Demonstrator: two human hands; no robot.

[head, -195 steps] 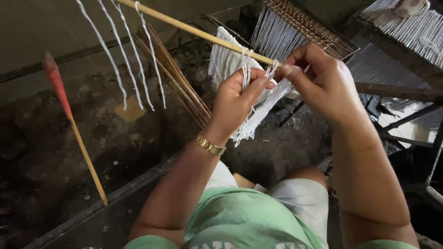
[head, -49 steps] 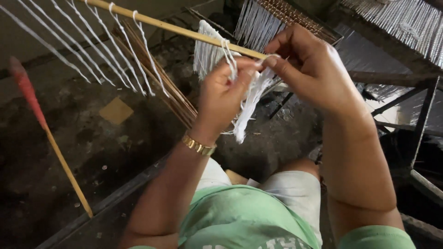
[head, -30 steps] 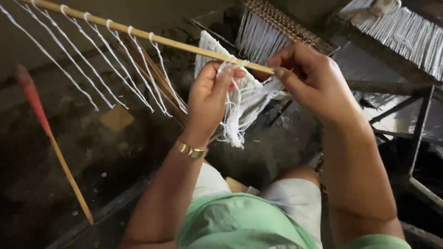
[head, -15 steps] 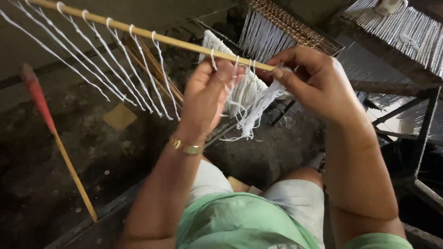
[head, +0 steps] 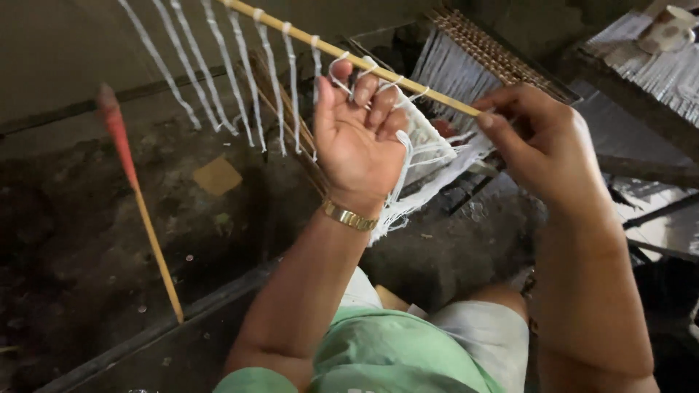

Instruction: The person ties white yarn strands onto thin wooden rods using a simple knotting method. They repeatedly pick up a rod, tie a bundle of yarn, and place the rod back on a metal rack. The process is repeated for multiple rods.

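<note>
Head view: left hand, palm toward camera, fingers curled through white thread loops hanging from thin bamboo rod, centre-far. Right hand pinches rod's right end, closed. Threads look soft, light, tangle-prone; best taken near their knots. Rod: stiff, slender.

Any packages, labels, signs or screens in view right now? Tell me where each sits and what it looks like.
No screens, signs or labels show.
Flat tan piece, possibly cardboard: lies on the dark floor left of the left hand, roughly square, plain brown.
Cup-like item: top right corner on a pale slatted surface, whitish with dark spots; too small to tell more.
</note>
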